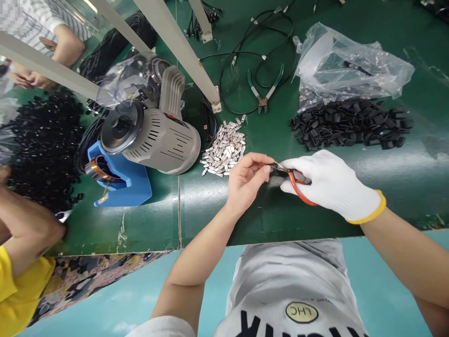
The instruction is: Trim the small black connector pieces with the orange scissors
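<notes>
My bare left hand (247, 180) pinches a small black piece (272, 165) between thumb and fingertips. In a white glove with a yellow cuff, my right hand (324, 187) is closed round red-handled pliers (296, 187). The pliers' jaws meet the black piece at my left fingertips; whether they grip it I cannot tell. Left of my left hand lies a heap of small silver metal connectors (226, 147). Beyond my right hand is a heap of flat black plastic pieces (351, 124).
Behind the black heap lies a clear plastic bag (354, 65). Green-handled cutters (263, 96) rest beside a coiled black cable (224, 70). Leftward stand a grey machine (161, 140), a blue tape dispenser (140, 187) and a metal post (182, 47). Co-workers' arms (28, 210) flank a black parts pile (45, 145).
</notes>
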`<state>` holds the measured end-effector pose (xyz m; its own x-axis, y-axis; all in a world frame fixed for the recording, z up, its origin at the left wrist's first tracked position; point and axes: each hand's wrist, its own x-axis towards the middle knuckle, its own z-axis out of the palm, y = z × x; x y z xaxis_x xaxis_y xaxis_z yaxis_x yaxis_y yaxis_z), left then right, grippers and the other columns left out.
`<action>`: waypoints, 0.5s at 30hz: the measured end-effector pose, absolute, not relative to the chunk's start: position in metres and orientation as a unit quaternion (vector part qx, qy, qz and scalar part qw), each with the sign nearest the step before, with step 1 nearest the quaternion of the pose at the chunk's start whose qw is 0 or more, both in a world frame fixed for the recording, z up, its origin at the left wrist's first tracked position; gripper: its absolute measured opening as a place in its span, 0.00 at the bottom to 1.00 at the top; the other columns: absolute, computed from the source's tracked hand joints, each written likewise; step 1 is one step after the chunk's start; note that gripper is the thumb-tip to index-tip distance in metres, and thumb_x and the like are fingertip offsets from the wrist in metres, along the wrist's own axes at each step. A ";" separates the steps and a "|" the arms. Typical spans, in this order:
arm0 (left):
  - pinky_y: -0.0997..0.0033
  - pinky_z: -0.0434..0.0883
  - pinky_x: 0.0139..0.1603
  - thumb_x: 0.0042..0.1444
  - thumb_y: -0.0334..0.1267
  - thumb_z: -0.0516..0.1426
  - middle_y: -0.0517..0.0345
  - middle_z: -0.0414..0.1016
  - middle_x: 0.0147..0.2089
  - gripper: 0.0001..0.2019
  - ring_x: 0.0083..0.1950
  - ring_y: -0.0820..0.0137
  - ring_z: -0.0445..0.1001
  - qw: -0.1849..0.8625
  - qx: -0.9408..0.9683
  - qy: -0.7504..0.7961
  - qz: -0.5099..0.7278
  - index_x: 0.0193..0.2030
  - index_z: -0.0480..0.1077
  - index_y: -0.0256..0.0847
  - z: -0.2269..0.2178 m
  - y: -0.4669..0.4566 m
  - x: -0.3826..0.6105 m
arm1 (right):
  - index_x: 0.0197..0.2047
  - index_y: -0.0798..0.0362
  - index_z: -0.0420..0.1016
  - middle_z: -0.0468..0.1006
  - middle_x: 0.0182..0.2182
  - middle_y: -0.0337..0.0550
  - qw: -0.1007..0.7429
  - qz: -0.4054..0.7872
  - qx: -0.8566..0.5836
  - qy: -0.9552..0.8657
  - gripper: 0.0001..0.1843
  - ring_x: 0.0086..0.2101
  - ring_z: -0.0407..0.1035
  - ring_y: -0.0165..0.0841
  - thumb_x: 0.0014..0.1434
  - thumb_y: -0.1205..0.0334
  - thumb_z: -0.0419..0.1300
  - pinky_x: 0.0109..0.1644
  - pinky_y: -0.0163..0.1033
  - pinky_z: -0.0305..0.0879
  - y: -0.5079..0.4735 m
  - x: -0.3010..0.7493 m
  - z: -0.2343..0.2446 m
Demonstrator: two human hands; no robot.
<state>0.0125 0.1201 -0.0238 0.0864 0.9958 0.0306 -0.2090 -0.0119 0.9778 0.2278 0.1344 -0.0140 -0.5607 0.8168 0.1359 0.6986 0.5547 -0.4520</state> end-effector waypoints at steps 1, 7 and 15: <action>0.75 0.70 0.33 0.59 0.41 0.67 0.55 0.77 0.37 0.10 0.31 0.77 0.72 0.566 0.472 0.417 0.532 0.43 0.77 0.38 -0.024 0.120 0.012 | 0.55 0.48 0.79 0.80 0.28 0.40 0.167 0.178 -0.441 -0.864 0.21 0.30 0.71 0.39 0.66 0.45 0.58 0.43 0.46 0.62 0.134 0.227 -0.014; 0.75 0.70 0.33 0.58 0.43 0.67 0.56 0.76 0.36 0.11 0.31 0.76 0.72 0.571 0.469 0.420 0.528 0.42 0.77 0.38 -0.025 0.120 0.012 | 0.55 0.46 0.77 0.80 0.29 0.39 0.166 0.189 -0.444 -0.860 0.21 0.30 0.72 0.39 0.65 0.44 0.60 0.44 0.46 0.62 0.134 0.227 -0.014; 0.75 0.71 0.33 0.59 0.42 0.67 0.57 0.75 0.38 0.11 0.31 0.77 0.72 0.567 0.473 0.416 0.530 0.43 0.74 0.40 -0.026 0.118 0.015 | 0.54 0.48 0.78 0.81 0.31 0.40 0.161 0.181 -0.437 -0.866 0.23 0.32 0.74 0.40 0.65 0.42 0.60 0.44 0.46 0.62 0.135 0.229 -0.014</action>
